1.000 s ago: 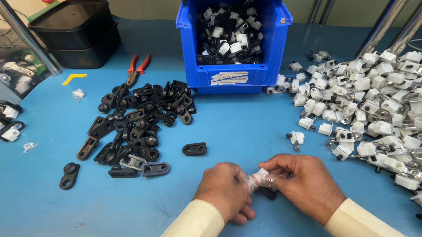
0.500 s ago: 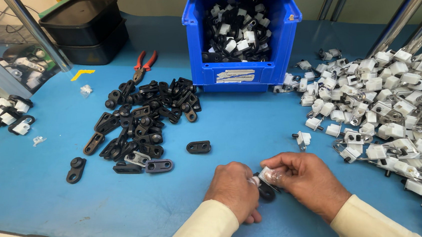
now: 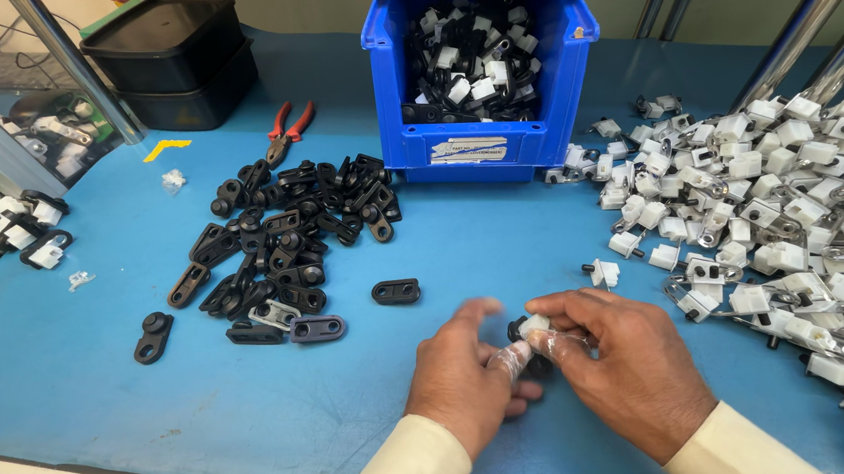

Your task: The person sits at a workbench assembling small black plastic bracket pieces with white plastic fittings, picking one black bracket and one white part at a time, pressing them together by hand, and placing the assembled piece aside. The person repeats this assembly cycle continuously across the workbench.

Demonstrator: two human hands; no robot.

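Observation:
Low over the blue table (image 3: 103,392), my left hand (image 3: 463,374) and my right hand (image 3: 628,366) meet at a small part. That part is a white plastic clip joined to a black link piece (image 3: 532,331), and both hands pinch it between fingertips. The black piece is mostly hidden under my fingers. A single black link (image 3: 395,291) lies just left of my hands. One loose white clip (image 3: 604,273) lies just above my right hand.
A pile of black links (image 3: 282,238) lies at centre left. White clips with metal rings (image 3: 791,208) cover the right side. A blue bin (image 3: 482,72) of assembled parts stands at the back, red-handled pliers (image 3: 286,130) and black trays (image 3: 172,51) to its left.
Both hands have stayed together on the part and turned it slightly between the fingers. The view has shifted a little; nothing on the table has moved.

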